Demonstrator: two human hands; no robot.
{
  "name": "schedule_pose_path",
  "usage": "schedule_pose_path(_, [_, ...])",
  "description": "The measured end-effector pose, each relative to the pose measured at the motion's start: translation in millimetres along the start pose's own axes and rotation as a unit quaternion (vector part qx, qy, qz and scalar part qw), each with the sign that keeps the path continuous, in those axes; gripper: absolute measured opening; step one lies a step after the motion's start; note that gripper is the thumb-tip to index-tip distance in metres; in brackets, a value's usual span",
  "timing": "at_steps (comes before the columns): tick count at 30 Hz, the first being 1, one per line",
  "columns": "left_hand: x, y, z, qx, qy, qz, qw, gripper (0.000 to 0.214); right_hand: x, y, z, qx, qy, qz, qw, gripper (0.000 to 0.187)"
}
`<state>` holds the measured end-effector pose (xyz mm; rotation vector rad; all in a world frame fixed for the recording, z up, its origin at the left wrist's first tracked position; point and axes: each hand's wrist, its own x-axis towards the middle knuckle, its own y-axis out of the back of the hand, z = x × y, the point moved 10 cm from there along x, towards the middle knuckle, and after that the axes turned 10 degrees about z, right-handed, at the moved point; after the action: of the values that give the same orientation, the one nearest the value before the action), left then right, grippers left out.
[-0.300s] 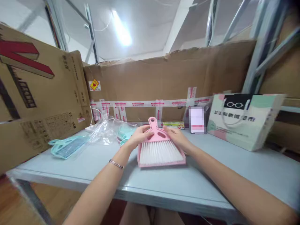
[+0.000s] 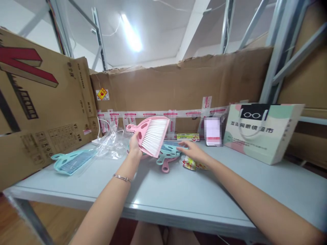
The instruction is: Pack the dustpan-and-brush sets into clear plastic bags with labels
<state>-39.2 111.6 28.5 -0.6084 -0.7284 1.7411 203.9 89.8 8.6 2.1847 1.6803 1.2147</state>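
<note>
My left hand (image 2: 135,143) is closed around the narrow part of a pink dustpan (image 2: 146,124), held tilted above the table with its handle toward the left. A white-bristled brush (image 2: 154,133) is nested in that dustpan. Past it, a teal dustpan and brush set (image 2: 168,149) lies on the table, with a pink handle (image 2: 165,166) sticking out beneath. My right hand (image 2: 192,150) is open at the right end of the teal set, fingers stretched left; whether they touch it I cannot tell. Colourful small packets (image 2: 189,163) lie under my right hand.
On the table (image 2: 158,194), another teal dustpan and brush (image 2: 74,161) lies at left beside crumpled clear plastic (image 2: 113,141). A phone (image 2: 213,132) and a paper bag (image 2: 263,132) stand at right. Cardboard (image 2: 153,88) walls the back; a yellow-green box (image 2: 187,136) lies before it.
The pink dustpan and brush have swung left and up, turning sideways in my left hand. My right hand has let go of them. The teal set beneath has come into view.
</note>
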Motion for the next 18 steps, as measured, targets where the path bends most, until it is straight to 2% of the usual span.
schedule_pose_path(3, [-2.4, 1.8, 5.0, -0.033, 0.004, 0.024, 0.999, 0.017, -10.5, -19.6, -2.2, -0.059, 0.026, -0.069, 0.996, 0.045])
schedule_pose_path(5, [-4.2, 3.1, 7.5, -0.043, -0.005, 0.037, 0.998, 0.017, -13.0, -25.9, -2.0, -0.077, 0.039, -0.1, 0.991, 0.042])
schedule_pose_path(9, [-4.8, 1.4, 7.7, -0.045, -0.01, 0.029, 0.999, 0.018, -3.5, -15.0, 12.6, -0.16, 0.052, -0.101, 0.981, 0.032])
schedule_pose_path(13, [-3.9, 0.2, 4.7, -0.031, -0.003, 0.018, 0.999, 0.018, 5.6, 9.1, 50.9, -0.285, -0.025, -0.103, 0.953, 0.036])
schedule_pose_path(18, [-1.9, -1.8, 0.8, -0.02, -0.002, -0.001, 1.0, 0.018, -0.3, 20.3, 78.7, -0.283, -0.128, -0.131, 0.942, 0.047])
